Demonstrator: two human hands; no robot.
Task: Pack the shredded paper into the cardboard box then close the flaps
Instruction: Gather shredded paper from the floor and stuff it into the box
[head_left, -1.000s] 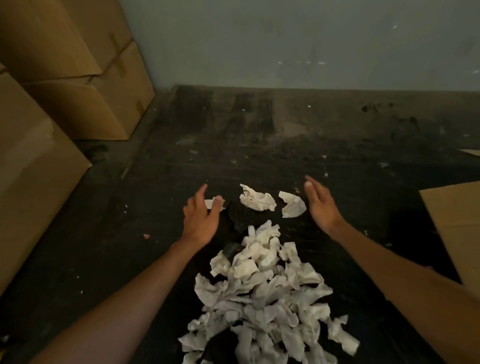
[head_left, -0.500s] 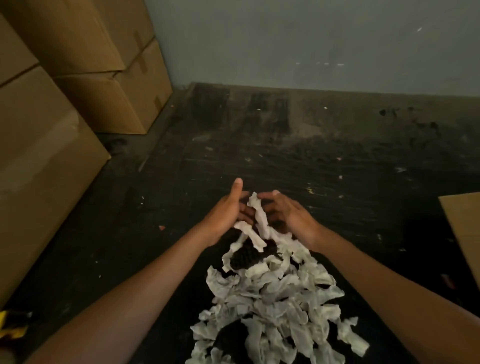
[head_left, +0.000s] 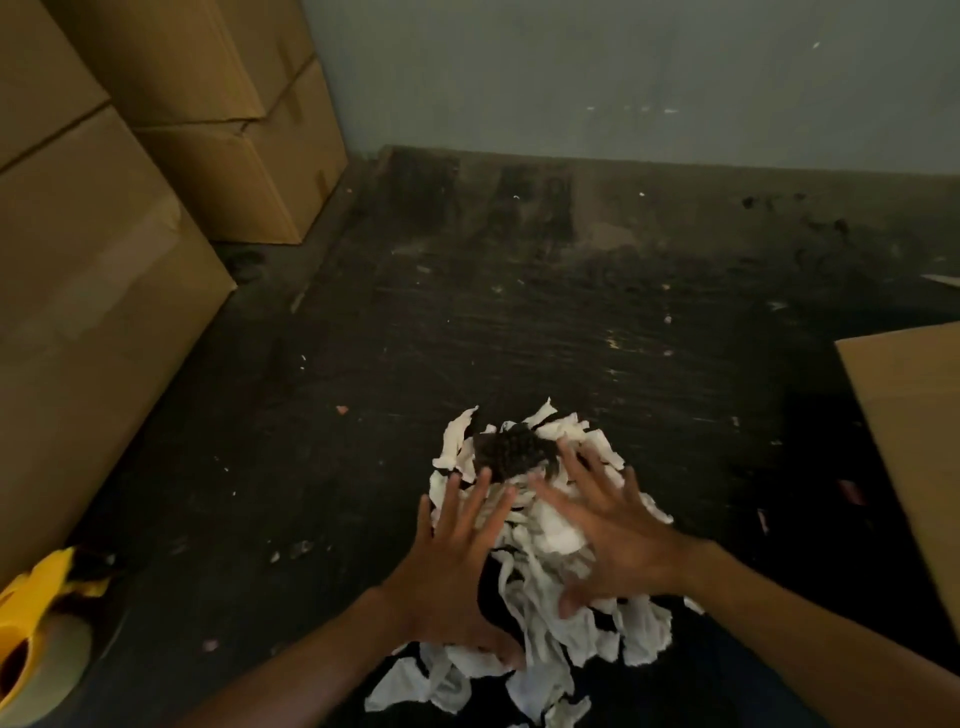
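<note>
A heap of white shredded paper (head_left: 545, 525) lies on the dark floor in front of me, with a dark crinkled clump (head_left: 511, 451) at its far end. My left hand (head_left: 457, 561) rests flat on the left side of the heap, fingers spread. My right hand (head_left: 608, 530) presses on the right side, fingers spread too. Neither hand grips anything. A cardboard box flap (head_left: 914, 431) shows at the right edge; the box's inside is out of view.
Stacked closed cardboard boxes (head_left: 104, 249) line the left side up to the grey wall (head_left: 623, 78). A yellow tape dispenser with a tape roll (head_left: 36, 639) sits at the lower left. Dark, scuffed floor (head_left: 519, 322) stretches ahead.
My hands swept the far loose scraps together, then drew them back onto the heap. They now lie flat with spread fingers on the pile. The view has shifted down and left.
</note>
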